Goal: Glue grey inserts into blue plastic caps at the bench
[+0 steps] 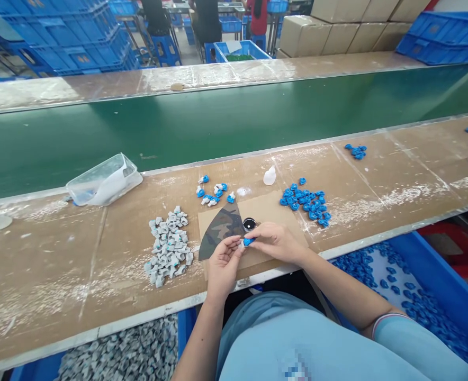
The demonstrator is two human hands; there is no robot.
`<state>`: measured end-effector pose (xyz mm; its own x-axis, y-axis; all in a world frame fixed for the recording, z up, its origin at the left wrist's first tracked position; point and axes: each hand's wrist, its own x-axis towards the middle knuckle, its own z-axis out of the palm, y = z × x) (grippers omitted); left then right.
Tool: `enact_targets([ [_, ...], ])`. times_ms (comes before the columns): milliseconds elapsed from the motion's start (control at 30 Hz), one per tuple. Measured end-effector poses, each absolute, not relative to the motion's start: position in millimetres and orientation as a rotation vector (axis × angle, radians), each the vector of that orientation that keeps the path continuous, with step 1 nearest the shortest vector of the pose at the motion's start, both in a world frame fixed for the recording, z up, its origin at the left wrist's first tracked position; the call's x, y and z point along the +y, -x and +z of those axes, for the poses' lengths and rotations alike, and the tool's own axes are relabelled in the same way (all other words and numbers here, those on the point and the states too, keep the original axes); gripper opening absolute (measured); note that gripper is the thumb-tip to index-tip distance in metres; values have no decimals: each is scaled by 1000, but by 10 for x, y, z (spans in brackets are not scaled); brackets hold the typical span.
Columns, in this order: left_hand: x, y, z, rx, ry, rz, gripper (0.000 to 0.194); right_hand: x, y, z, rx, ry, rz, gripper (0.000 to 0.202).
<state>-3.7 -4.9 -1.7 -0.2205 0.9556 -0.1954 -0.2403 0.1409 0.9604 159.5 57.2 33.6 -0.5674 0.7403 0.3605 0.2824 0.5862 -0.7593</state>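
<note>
Work surface: a brown, scuffed workbench (118,227) runs beside a green conveyor belt (218,119); seated people (206,24), stacked blue crates (75,39) and cartons (303,37) stand beyond.
Part location: a small blue piece (249,241) and a pale piece (242,244) meet between the fingertips, above the cardboard sheet (269,211); whether they are fully seated cannot be told.
Left grip: the left hand (225,264) pinches the pale piece between thumb and fingers.
Right grip: the right hand (279,243) pinches the blue piece between thumb and forefinger.
Handling: hold both pieces on one line, with the meeting edges in sight; use the fingertips only, as a firm squeeze off-centre would probably twist parts this small.
Support: keep the work low over the cardboard sheet, where a dropped piece should be easy to recover.
Left stock: a pile of grey-white parts (168,246) lies to the left of the sheet.
Right stock: a group of blue parts (306,200) lies to the right.
Paired parts: blue-and-white pieces (219,193) lie scattered ahead of the sheet.
Obstructions: a small round black-topped container (250,224) stands just ahead of the fingers, with a camouflage-patterned piece (222,228) beside it; avoid knocking either.
Farther items: a white squeeze bottle (269,175) stands ahead; a clear tub (107,180) rests near the belt edge.
Below bench: a blue bin (444,270) at right holds more blue parts.
</note>
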Motion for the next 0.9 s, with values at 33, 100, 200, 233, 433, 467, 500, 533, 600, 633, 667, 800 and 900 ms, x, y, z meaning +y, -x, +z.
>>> enact_targets([
  [33, -53, 44, -18, 1285, -812, 1345, 32, 577, -1591, 325, -2141, 791, 860, 15],
  [100, -60, 63, -4, 1277, -873, 1324, 29, 597, -1601, 310, -2165, 768, 872, 15],
  [200, -61, 96, 46, 1272, -973, 1283, 25, 624, -1634, 303, -2196, 754, 925, 15],
  [233, -59, 102, 65, 1273, -982, 1277, 25, 626, -1642, 300, -2199, 752, 939, 15],
  [433, -47, 49, 151, 1277, -863, 1322, 28, 567, -1623, 233, -2083, 767, 931, 20],
  [467, -42, 37, 166, 1276, -851, 1320, 30, 562, -1622, 227, -2069, 763, 928, 21],
  [500, -31, 31, 184, 1273, -845, 1312, 31, 566, -1630, 226, -2071, 751, 924, 22],
  [533, -11, 37, 204, 1272, -844, 1298, 33, 578, -1650, 230, -2085, 738, 913, 23],
  [600, 66, 93, 249, 1284, -856, 1270, 35, 636, -1733, 248, -2121, 750, 852, 23],
  [633, 126, 143, 270, 1307, -865, 1265, 35, 678, -1799, 257, -2126, 808, 787, 21],
  [667, 199, 205, 287, 1344, -872, 1277, 35, 727, -1880, 264, -2113, 913, 695, 18],
  [800, 570, 482, 303, 1530, -863, 1385, 34, 924, -2255, 235, -1994, 1478, 266, 11],
  [900, 823, 595, 282, 1625, -849, 1409, 29, 1005, -2438, 157, -2052, 1643, 111, 9],
])
